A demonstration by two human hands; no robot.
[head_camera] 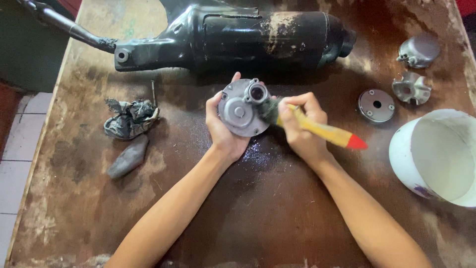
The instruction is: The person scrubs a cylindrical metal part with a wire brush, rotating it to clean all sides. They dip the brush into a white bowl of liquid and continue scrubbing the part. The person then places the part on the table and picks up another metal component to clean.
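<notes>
Rag (131, 117) at left on stained surface (258, 213). Left hand (224, 130) clamped on round metal cover (241, 107), held above surface; right hand (302, 126) clamped on paintbrush (317, 130), bristles touching cover. Cleaning underway, seemingly; next, probably turning cover. White bucket (404, 159) right.

Left hand (223, 130) holds a round grey metal cover (241, 108) up off the table (277, 218), w/ the right hand (301, 130) gripping a yellow paintbrush (322, 130), red tip on the handle, bristles pressed against the cover's edge. Big black exhaust muffler (233, 39) lies across the back. Dirty rag (130, 117) and a grey lump (129, 157) sit left. Right side: white bucket (404, 159), a flat disc (376, 105), plus two other metal parts (419, 51), (411, 88).
</notes>
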